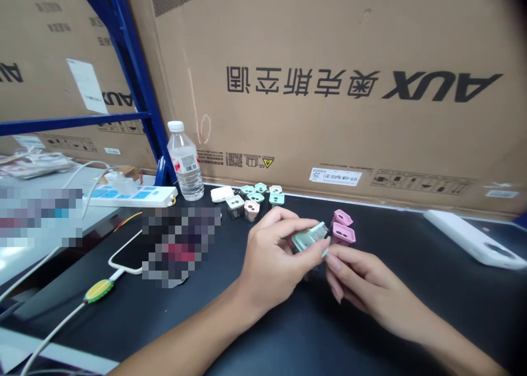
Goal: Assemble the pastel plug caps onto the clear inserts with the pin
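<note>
One mint-green case [304, 241] is held up over the black bench [267, 348], near its middle, in the grip of the left hand [274, 250], whose thumb and fingers close on it from both sides. The right hand [362, 280] meets its near right end with thumb and forefinger pressed together; the fingertips hide the spot, so I cannot tell whether that grip pinches the case itself or a small separate piece.

Just beyond the hands, two pink cases [343, 234] stand side by side, each with dark holes in its top. Farther back and to the left sits a cluster of small cases [236, 202], mostly in green shades with one peach, beside a flat white piece [222, 194]. A capped water bottle [190, 173] stands upright behind that piece, near a white and blue power strip [132, 196]. A phone [123, 255] lies on the left, plugged into a white cable [57, 330]. At the far right rests a long white object [465, 234]. Behind everything rises a large cardboard box [280, 126], its AUX lettering upside down, next to a blue metal frame [135, 68].
</note>
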A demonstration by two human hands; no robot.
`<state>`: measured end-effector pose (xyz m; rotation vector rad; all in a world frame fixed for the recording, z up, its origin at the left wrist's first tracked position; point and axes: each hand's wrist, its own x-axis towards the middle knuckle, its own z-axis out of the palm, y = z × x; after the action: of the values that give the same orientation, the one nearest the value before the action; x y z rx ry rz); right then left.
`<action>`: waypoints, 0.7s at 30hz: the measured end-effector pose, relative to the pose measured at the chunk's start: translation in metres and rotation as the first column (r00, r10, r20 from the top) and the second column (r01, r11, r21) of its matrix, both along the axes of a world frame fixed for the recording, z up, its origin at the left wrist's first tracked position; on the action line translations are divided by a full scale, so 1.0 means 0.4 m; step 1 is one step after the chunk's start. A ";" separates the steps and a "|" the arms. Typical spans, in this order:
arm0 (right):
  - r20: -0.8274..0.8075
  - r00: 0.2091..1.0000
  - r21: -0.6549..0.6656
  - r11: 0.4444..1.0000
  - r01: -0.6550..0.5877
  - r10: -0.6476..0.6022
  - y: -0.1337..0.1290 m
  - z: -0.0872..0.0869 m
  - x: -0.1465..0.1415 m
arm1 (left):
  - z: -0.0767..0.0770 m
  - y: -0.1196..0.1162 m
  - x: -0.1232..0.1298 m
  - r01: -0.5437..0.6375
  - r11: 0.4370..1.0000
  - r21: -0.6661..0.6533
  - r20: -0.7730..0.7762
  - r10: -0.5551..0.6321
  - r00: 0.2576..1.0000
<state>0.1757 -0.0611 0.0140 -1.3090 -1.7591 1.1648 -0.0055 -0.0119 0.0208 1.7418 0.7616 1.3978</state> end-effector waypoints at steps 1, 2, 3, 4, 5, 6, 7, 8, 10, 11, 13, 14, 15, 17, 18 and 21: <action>0.001 1.000 -0.008 1.000 0.000 0.000 0.001 -0.003 -0.001 | -0.003 0.000 0.000 -0.004 1.000 0.016 -0.015 0.004 1.000; 0.000 1.000 -0.012 1.000 -0.001 0.001 0.001 -0.006 -0.002 | -0.006 0.000 0.000 -0.010 0.999 0.035 -0.026 0.011 1.000; -0.001 1.000 -0.013 1.000 -0.003 0.003 0.000 -0.007 -0.002 | -0.008 0.001 -0.001 -0.016 0.999 0.052 -0.031 0.017 0.999; -0.003 1.000 -0.015 1.000 -0.005 0.005 0.000 -0.007 -0.003 | -0.010 0.002 -0.001 -0.019 0.997 0.068 -0.033 0.021 0.999; -0.006 1.000 -0.013 1.000 -0.006 0.006 0.000 -0.007 -0.003 | -0.012 0.003 -0.002 -0.019 0.997 0.081 -0.032 0.021 0.999; -0.010 1.000 -0.010 1.000 -0.009 0.009 0.000 -0.007 -0.002 | -0.012 0.004 -0.003 -0.016 0.996 0.089 -0.032 0.019 0.999; -0.014 1.000 -0.009 1.000 -0.011 0.011 0.000 -0.007 -0.002 | -0.013 0.005 -0.005 -0.012 0.995 0.094 -0.031 0.015 0.999; -0.016 1.000 -0.008 1.000 -0.013 0.013 0.000 -0.007 -0.001 | -0.012 0.005 -0.006 -0.006 0.995 0.099 -0.031 0.010 0.999; -0.018 1.000 -0.005 1.000 -0.016 0.016 -0.001 -0.008 -0.001 | -0.011 0.005 -0.008 0.001 0.994 0.108 -0.036 0.003 0.999; -0.019 1.000 -0.001 1.000 -0.015 0.015 -0.001 -0.008 -0.001 | -0.009 0.005 -0.009 0.001 0.994 0.110 -0.043 0.004 0.999; -0.003 1.000 0.010 1.000 -0.003 0.003 -0.002 -0.008 -0.002 | -0.005 0.006 -0.010 -0.001 0.996 0.092 -0.066 0.007 0.998; 0.010 1.000 0.023 1.000 0.011 -0.011 -0.004 -0.007 -0.004 | -0.002 0.007 -0.010 0.000 0.998 0.065 -0.075 0.005 0.997; 0.024 0.999 0.041 0.999 0.029 -0.030 -0.005 -0.005 -0.006 | 0.000 0.008 -0.010 0.011 1.000 0.022 -0.074 -0.009 0.997; 0.053 0.996 0.090 0.993 0.071 -0.076 -0.009 0.000 -0.009 | 0.004 0.013 -0.009 0.077 0.993 -0.095 -0.022 -0.079 0.997; 0.064 0.993 0.124 0.988 0.090 -0.099 -0.011 0.003 -0.010 | 0.005 0.016 -0.009 0.132 0.980 -0.152 0.026 -0.130 0.991; 0.108 0.984 0.256 0.960 0.111 -0.143 -0.015 0.009 -0.011 | 0.004 0.021 -0.005 0.321 0.914 -0.249 0.159 -0.289 0.944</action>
<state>0.1714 -0.0672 0.0177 -1.3439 -1.8136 0.7764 -0.0075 -0.0034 0.0225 1.4750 0.5565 1.1154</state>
